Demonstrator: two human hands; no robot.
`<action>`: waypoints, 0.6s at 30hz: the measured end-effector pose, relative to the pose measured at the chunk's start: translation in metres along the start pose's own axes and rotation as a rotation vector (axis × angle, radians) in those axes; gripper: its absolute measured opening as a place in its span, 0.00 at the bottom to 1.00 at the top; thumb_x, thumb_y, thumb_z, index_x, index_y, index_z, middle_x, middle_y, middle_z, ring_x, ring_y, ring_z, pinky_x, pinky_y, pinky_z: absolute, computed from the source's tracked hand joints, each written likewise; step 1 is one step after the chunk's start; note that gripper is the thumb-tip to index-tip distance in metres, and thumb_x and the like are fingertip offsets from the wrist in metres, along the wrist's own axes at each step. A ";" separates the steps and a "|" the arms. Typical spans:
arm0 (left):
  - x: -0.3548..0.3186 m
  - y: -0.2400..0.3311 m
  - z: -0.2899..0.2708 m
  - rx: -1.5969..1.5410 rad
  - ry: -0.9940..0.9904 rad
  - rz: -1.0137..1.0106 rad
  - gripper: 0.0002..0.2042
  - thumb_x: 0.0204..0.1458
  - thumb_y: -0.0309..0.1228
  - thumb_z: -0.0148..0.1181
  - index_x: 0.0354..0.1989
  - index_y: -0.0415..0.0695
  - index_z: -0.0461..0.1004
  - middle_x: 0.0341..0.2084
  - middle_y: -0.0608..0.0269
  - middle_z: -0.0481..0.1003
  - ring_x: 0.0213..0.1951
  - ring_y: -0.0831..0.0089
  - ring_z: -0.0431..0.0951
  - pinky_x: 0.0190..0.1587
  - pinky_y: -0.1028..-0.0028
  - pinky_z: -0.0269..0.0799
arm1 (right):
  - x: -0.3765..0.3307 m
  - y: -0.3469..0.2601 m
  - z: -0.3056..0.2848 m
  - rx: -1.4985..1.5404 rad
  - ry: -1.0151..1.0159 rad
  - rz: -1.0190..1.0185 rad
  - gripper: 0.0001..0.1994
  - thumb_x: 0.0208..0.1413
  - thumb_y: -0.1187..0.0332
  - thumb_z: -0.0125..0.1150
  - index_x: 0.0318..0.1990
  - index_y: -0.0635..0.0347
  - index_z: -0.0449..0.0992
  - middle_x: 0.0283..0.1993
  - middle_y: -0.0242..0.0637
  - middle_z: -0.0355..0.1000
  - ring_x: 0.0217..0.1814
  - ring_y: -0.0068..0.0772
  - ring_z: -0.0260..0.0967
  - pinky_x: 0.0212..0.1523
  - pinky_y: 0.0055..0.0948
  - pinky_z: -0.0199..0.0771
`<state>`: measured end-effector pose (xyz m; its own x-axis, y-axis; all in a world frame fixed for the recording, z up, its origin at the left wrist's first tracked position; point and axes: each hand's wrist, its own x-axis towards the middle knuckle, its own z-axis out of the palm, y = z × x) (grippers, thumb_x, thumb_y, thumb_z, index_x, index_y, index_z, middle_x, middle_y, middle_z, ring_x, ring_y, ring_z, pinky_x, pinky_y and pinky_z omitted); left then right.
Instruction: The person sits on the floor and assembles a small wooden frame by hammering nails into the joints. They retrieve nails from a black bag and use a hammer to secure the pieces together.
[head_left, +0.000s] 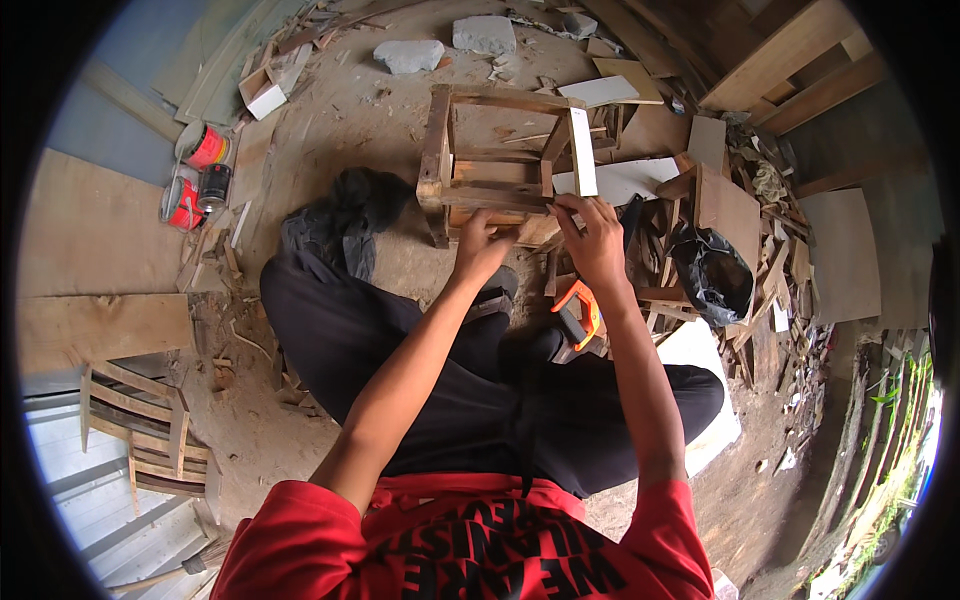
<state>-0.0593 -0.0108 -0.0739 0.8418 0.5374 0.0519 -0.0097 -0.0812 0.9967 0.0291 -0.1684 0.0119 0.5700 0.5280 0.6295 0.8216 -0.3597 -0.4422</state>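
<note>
A small wooden frame (497, 197), like that of a stool, stands in front of my legs. Its rails are brown and worn, and one upright on the right has a white face (582, 150). My left hand (485, 243) is closed at the near lower rail, its fingertips partly hidden against the wood. At the near right corner, my right hand (594, 240) has its fingers pinched on the end of the rail; whether a small piece is between them I cannot tell. A handsaw with an orange and black handle (578, 315) lies beside my right forearm, its blade mostly hidden.
Scrap wood (770, 290) and a black plastic bag (712, 275) are heaped on the right. Red paint cans (203, 146) stand at the left. Slatted wooden pieces (150, 430) lean at lower left. Two pale stone blocks (408, 56) lie on the far floor.
</note>
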 end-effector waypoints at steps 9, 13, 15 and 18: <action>0.018 -0.008 0.014 -0.060 -0.290 0.093 0.16 0.54 0.28 0.68 0.51 0.39 0.78 0.42 0.59 0.82 0.44 0.74 0.81 0.48 0.71 0.75 | -0.009 0.007 0.013 -0.137 0.002 -0.130 0.09 0.49 0.72 0.71 0.38 0.51 0.80 0.42 0.27 0.73 0.43 0.36 0.70 0.41 0.37 0.65; 0.019 -0.011 0.013 -0.085 -0.282 0.123 0.17 0.55 0.28 0.67 0.53 0.39 0.78 0.43 0.60 0.82 0.44 0.75 0.80 0.48 0.71 0.75 | -0.009 0.007 0.014 -0.117 0.010 -0.152 0.09 0.48 0.72 0.71 0.37 0.50 0.80 0.41 0.27 0.73 0.43 0.36 0.70 0.41 0.37 0.64; 0.020 -0.011 0.013 -0.034 -0.252 0.163 0.16 0.55 0.28 0.67 0.52 0.39 0.78 0.43 0.60 0.83 0.44 0.76 0.80 0.47 0.72 0.76 | -0.009 0.008 0.016 -0.114 0.014 -0.159 0.09 0.47 0.73 0.72 0.36 0.50 0.80 0.41 0.27 0.72 0.43 0.36 0.69 0.41 0.37 0.64; 0.021 -0.010 0.014 -0.042 -0.241 0.189 0.16 0.55 0.28 0.67 0.52 0.39 0.79 0.42 0.60 0.83 0.43 0.77 0.81 0.46 0.73 0.76 | -0.011 0.010 0.016 -0.110 0.018 -0.162 0.10 0.46 0.74 0.72 0.36 0.50 0.80 0.42 0.26 0.73 0.43 0.36 0.69 0.41 0.37 0.64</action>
<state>-0.0343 -0.0106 -0.0835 0.9265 0.3016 0.2249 -0.1960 -0.1231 0.9728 0.0314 -0.1650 -0.0097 0.4299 0.5726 0.6981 0.8977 -0.3538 -0.2626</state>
